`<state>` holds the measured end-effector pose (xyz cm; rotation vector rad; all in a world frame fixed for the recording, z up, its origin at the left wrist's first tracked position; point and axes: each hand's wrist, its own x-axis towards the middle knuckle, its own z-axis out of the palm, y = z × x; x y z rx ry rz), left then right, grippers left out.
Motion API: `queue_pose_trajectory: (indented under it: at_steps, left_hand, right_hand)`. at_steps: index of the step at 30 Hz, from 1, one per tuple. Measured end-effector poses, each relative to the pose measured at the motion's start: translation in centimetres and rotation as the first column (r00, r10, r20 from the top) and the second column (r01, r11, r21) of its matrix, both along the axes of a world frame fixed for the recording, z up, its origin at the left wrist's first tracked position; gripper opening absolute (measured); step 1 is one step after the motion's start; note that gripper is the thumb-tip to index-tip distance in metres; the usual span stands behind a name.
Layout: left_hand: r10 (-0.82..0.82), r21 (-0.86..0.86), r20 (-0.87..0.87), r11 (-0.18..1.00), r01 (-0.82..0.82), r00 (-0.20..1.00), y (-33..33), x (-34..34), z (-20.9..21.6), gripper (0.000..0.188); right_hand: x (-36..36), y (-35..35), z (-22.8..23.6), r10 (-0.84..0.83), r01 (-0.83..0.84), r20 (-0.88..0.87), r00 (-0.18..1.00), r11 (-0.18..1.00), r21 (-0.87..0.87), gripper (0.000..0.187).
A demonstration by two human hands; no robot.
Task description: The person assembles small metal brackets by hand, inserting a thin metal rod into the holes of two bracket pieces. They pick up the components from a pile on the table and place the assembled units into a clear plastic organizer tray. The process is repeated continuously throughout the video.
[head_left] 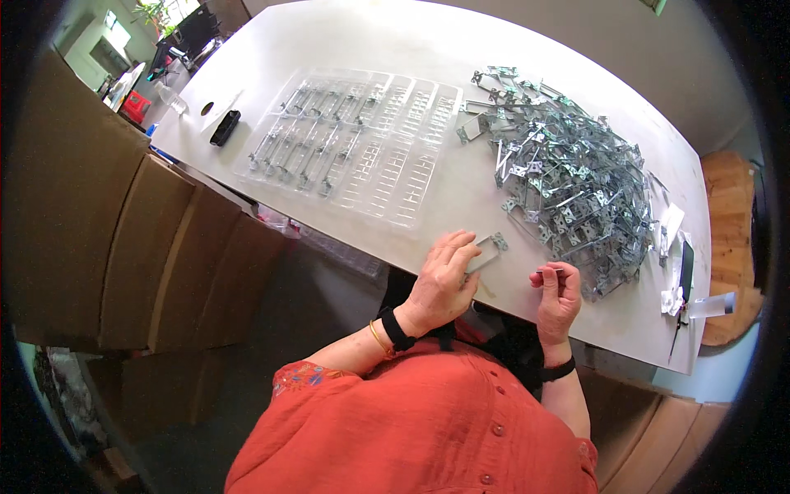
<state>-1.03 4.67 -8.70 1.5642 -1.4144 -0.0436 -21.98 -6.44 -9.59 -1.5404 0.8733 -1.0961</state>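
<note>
My left hand (444, 284) is closed on a flat metal bracket (499, 241) near the table's front edge. One holed end of the bracket sticks out past my fingers, and its near end is hidden by them. To the right, my right hand (559, 303) pinches thumb against fingers. A thin dark sliver shows at that pinch, too small to name. Beyond my right hand lies a large heap of similar metal brackets (576, 177). Ahead of my left hand is a clear plastic tray (399, 216), its left compartments holding rows of brackets.
A black, box-like object (225, 128) rests left of the tray on the white table (329, 33). A screwdriver-like tool with a black handle (686, 272) lies at the right edge, beside white wrapping (671, 226). Cardboard boxes (74, 222) stand left of the table, and a wooden stool (728, 247) right.
</note>
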Motion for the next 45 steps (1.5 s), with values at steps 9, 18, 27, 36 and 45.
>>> queue_pose_trajectory:
  at_steps: [9,18,27,36,45]
  left_hand:
    - [0.661,-0.092,0.095,0.750,-0.655,0.744,4.4,10.5,1.3,0.054]
    - [0.767,0.128,0.024,0.634,-0.763,0.641,4.4,13.4,-1.4,0.076]
    - [0.777,0.133,0.085,0.612,-0.780,0.624,4.6,15.1,-2.4,0.073]
    - [0.786,0.129,0.118,0.594,-0.794,0.607,4.5,15.8,-2.7,0.069]
    - [0.782,0.107,0.137,0.599,-0.794,0.608,4.6,15.8,-2.7,0.070]
  right_hand:
    - [-0.3,0.2,-0.2,-0.011,0.010,0.004,1.000,0.998,0.061,0.012]
    - [-0.2,0.2,0.2,0.015,-0.013,-0.013,1.000,0.994,0.107,0.013]
    - [-0.2,0.3,0.4,0.010,-0.007,-0.020,1.000,0.989,0.147,0.014]
    - [-0.3,0.3,0.2,0.015,-0.012,-0.022,1.000,0.992,0.124,0.012]
    - [-0.2,0.4,0.4,0.016,-0.012,-0.038,0.999,0.992,0.124,0.012]
